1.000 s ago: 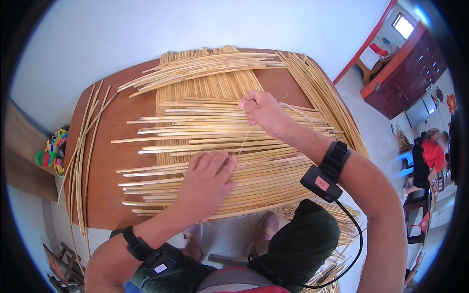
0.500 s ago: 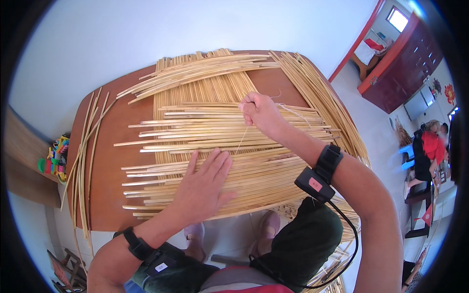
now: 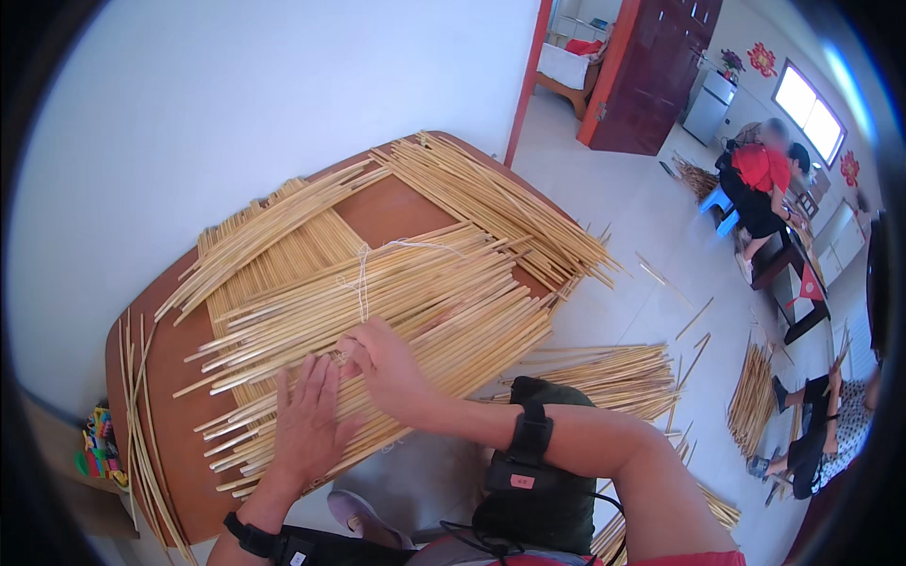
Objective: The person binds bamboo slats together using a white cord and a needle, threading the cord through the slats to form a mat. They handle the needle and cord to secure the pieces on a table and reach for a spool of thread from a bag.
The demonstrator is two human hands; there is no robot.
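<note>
A mat of pale straw stalks (image 3: 415, 292) lies across a brown wooden table (image 3: 387, 212), with more stalks crossing under it. My left hand (image 3: 307, 420) presses flat on the near stalks, fingers spread. My right hand (image 3: 382, 363) rests on the stalks just beside it, fingers pinched on a thin white string (image 3: 361, 278) that runs up across the mat to a knot. Both wrists carry black bands.
Loose stalk bundles (image 3: 613, 373) lie on the grey floor to the right, and another bundle (image 3: 505, 198) sits on the table's far edge. Two people (image 3: 764, 184) sit at the far right near a dark wooden door (image 3: 661, 66). Colourful items (image 3: 94, 443) lie at the left.
My right hand has drawn back from the middle of the mat to the near side, beside my left hand, and the string now trails across the stalks. The view has swung right.
</note>
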